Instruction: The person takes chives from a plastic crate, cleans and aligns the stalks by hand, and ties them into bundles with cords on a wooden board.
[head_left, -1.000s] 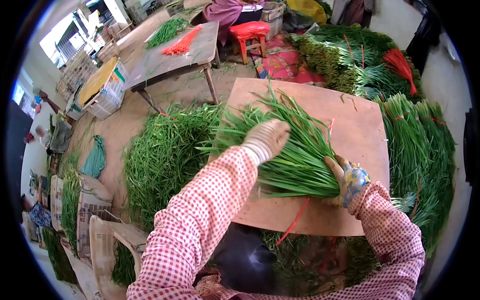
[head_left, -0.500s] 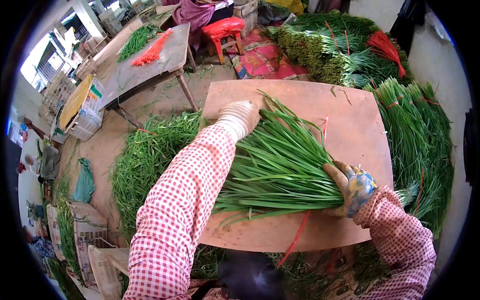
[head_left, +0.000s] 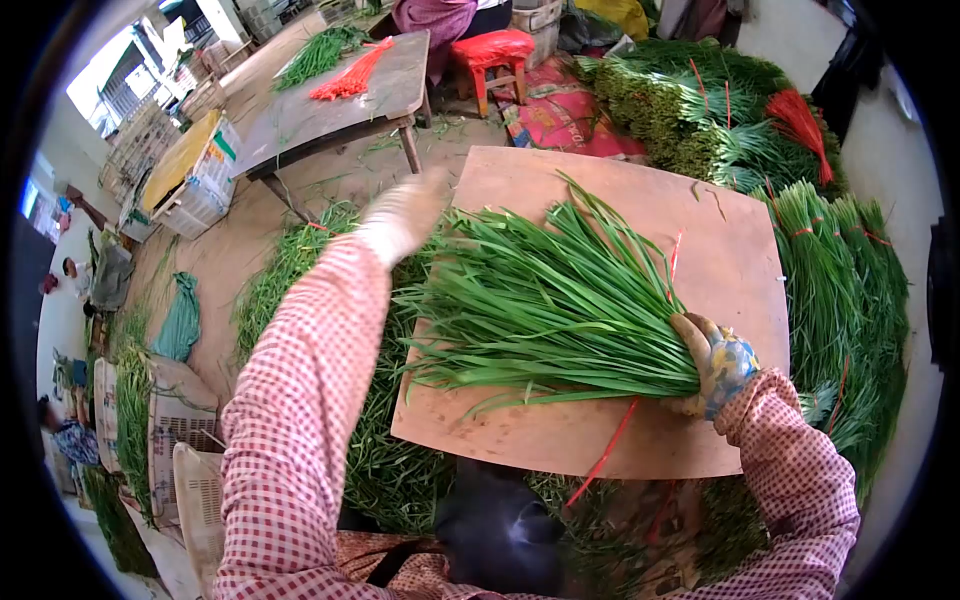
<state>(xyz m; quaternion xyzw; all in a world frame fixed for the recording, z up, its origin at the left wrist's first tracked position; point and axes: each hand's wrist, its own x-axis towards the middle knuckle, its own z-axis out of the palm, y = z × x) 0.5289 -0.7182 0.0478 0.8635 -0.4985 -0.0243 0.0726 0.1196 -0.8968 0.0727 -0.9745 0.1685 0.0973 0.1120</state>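
A loose bunch of garlic chives, long flat green leaves, lies across a brown board. My right hand, in a blue and yellow patterned glove, wraps round the gathered end at the right. Under the bunch runs a red tie, showing beyond both sides. My left hand, in a pale glove, is off the board's left edge, beyond the spread leaf tips; motion blur hides its fingers.
Cut leaves are heaped on the floor left of the board. Tied green bundles stand to the right, with red ties behind. A second table holds more greens and ties. Crates stand at left.
My left hand has moved left, away from the chives and off the board. My right hand keeps its grip on the bunch. The view has shifted slightly.
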